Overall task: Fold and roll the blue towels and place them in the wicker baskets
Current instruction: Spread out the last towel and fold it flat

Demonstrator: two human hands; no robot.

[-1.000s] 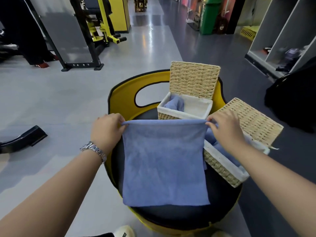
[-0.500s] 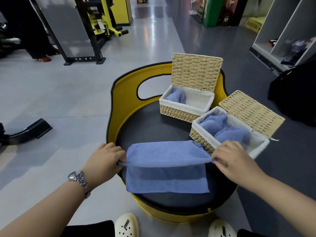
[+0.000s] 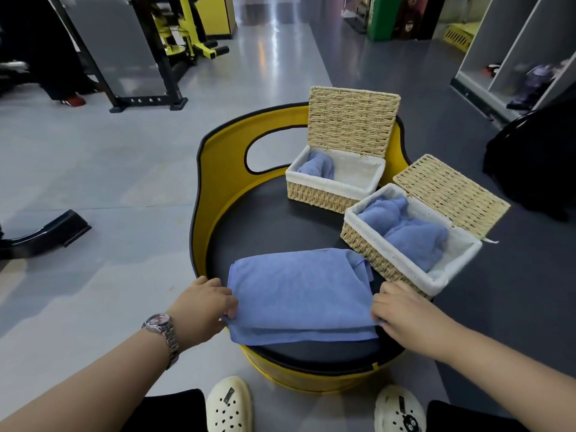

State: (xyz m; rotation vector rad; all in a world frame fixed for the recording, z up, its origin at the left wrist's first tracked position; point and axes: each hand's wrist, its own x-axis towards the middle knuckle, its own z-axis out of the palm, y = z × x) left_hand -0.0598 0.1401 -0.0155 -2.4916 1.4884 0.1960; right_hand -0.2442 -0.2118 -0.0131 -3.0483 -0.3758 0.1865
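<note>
A blue towel lies folded in half on the black round seat of a yellow chair. My left hand pinches the towel's near left corner. My right hand pinches the near right corner. Two open wicker baskets with white liners stand behind the towel. The far basket holds one blue towel at its left end. The near right basket holds crumpled blue towels and touches the folded towel's far right corner.
The chair's yellow backrest curves round the seat's left and far side. Grey floor surrounds it. Gym equipment stands far left, a dark bar lies on the floor left, shelving and a black bag are right. White clogs show below.
The towel hung upright between both hands a second ago. Both hands lowered its top edge toward me over the lower half, and it now lies folded on the seat.
</note>
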